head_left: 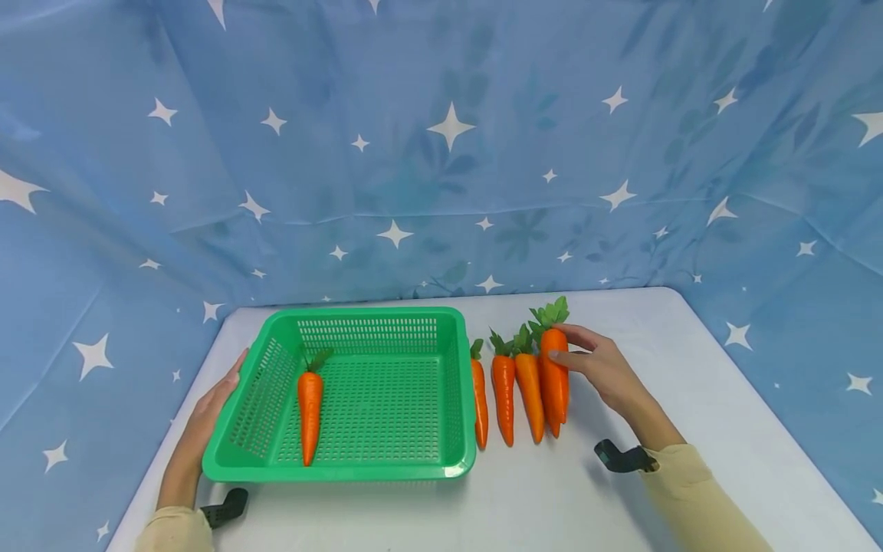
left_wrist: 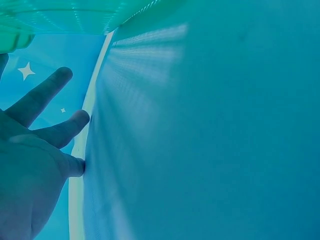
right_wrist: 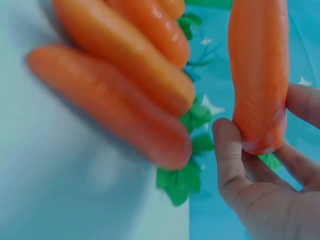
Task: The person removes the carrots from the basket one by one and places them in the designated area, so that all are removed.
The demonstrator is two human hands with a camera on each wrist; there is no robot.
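My right hand (head_left: 608, 371) pinches a carrot (head_left: 554, 376) near its leafy top, thumb on one side and fingers on the other. In the right wrist view this carrot (right_wrist: 259, 75) is raised off the table, beside the row of other carrots (right_wrist: 110, 102). My left hand (head_left: 209, 412) lies along the left side of a green plastic basket (head_left: 338, 473), its fingers extended against the outer wall. The left wrist view has the fingers (left_wrist: 42, 95) spread and straight below the basket's side. Inside the basket, toward its left, is one carrot (head_left: 310, 418).
Several carrots with green tops lie side by side right of the basket; the leftmost carrot (head_left: 479, 402) is partly hidden by its rim. A white table (head_left: 545, 506) carries everything. Behind it hangs a blue cloth (head_left: 441, 176) with white stars.
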